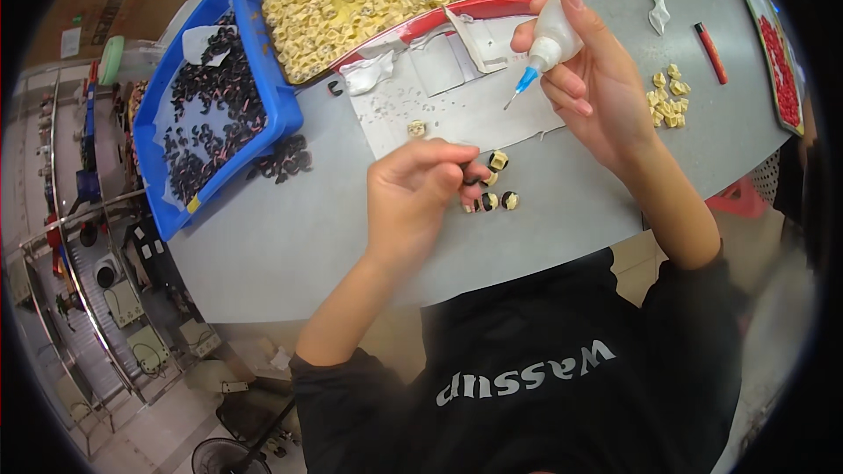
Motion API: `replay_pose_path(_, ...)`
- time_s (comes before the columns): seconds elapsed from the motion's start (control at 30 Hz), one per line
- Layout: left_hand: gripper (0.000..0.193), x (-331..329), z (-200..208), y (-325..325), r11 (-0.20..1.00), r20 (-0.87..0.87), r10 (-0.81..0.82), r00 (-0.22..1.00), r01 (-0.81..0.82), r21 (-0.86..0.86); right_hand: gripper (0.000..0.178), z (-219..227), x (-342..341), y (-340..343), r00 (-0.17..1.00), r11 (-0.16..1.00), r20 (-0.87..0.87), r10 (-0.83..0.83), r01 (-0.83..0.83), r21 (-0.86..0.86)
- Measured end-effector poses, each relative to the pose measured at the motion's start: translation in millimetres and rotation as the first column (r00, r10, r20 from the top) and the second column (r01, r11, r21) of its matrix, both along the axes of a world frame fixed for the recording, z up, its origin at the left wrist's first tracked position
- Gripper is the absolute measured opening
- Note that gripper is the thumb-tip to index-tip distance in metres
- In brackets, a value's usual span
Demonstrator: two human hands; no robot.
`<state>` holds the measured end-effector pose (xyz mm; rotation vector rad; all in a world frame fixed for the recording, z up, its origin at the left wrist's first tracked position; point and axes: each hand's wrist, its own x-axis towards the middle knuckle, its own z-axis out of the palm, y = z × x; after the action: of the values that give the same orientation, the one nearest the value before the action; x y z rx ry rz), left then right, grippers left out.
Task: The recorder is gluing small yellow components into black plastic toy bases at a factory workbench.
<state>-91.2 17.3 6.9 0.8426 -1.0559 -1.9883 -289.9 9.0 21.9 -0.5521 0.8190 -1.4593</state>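
My right hand (pixel 597 79) is wrapped round a white squeeze bottle (pixel 558 38) with a blue needle tip (pixel 527 79), which slants down to the left over a white sheet (pixel 492 114). Pinched between the fingers of my left hand (pixel 417 189) is a small black curved piece (pixel 474 177), partly hidden by the fingertips. Just right of that hand lie several small cream pieces with black parts round them (pixel 499 161). One cream piece (pixel 416 128) sits at the sheet's lower edge, above my left knuckles.
A blue bin (pixel 285 114) of black curved pieces stands at left, with more spilled beside it. Behind is a tray heaped with cream pieces (pixel 378 0). At right lie loose cream pieces (pixel 669 105), a red marker (pixel 711 53) and a tray of red pieces (pixel 777 61).
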Motion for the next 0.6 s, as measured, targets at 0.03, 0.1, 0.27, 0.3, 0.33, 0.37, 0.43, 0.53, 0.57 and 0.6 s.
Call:
replay_pose_path(0.03,0.038,-0.8,-2.4,1.3,1.000,-0.006,-0.009,1.000,0.009,0.009,0.031,0.4,0.6,-1.0,1.000,1.000,-0.006,-0.009,0.009,0.009)
replay_pose_path(0.1,0.035,-2.8,-8.1,3.0,0.999,-0.034,0.010,0.999,-0.011,-0.042,0.032,0.0,1.1,-2.4,1.000,1.000,-0.018,0.023,-0.023,0.018)
replay_pose_path(0.27,0.030,9.3,-8.6,-3.7,0.978,-0.087,-0.031,0.996,0.012,-0.207,0.034,-3.0,1.6,-2.9,0.999,0.999,-0.025,0.041,-0.041,0.011)
replay_pose_path(0.3,0.030,12.1,-5.6,-10.7,0.979,-0.090,-0.033,0.995,0.014,-0.202,0.034,-3.2,1.4,-2.9,0.999,0.999,-0.023,0.039,-0.039,0.012)
replay_pose_path(0.33,0.026,14.5,-3.3,-19.4,0.925,0.076,0.134,0.988,-0.097,-0.368,0.034,-4.2,1.0,-3.0,0.999,0.999,-0.023,0.039,-0.038,0.018)
replay_pose_path(0.37,0.023,16.5,-3.6,-27.4,0.827,0.208,0.318,0.925,-0.163,-0.538,0.034,-5.0,-0.1,-2.7,1.000,0.999,-0.015,0.024,-0.023,0.049)
replay_pose_path(0.43,0.018,19.3,-5.8,-40.8,0.760,0.338,0.404,0.850,-0.106,-0.642,0.034,-6.0,0.6,-2.2,1.000,0.997,-0.001,0.016,-0.016,0.076)
replay_pose_path(0.53,0.014,21.6,-2.2,-42.1,0.680,0.490,0.481,0.727,0.043,-0.732,0.036,-6.4,-2.2,-0.6,1.000,0.998,0.014,0.012,-0.013,0.054)
replay_pose_path(0.57,0.013,20.7,-0.7,-41.0,0.670,0.536,0.475,0.698,0.108,-0.735,0.029,-1.9,-3.6,-1.5,0.996,0.998,0.060,0.060,-0.061,0.024)
replay_pose_path(0.6,0.013,20.2,0.0,-39.5,0.671,0.537,0.471,0.700,0.111,-0.733,0.023,2.8,-4.5,-1.3,0.988,0.994,0.106,0.110,-0.109,-0.007)
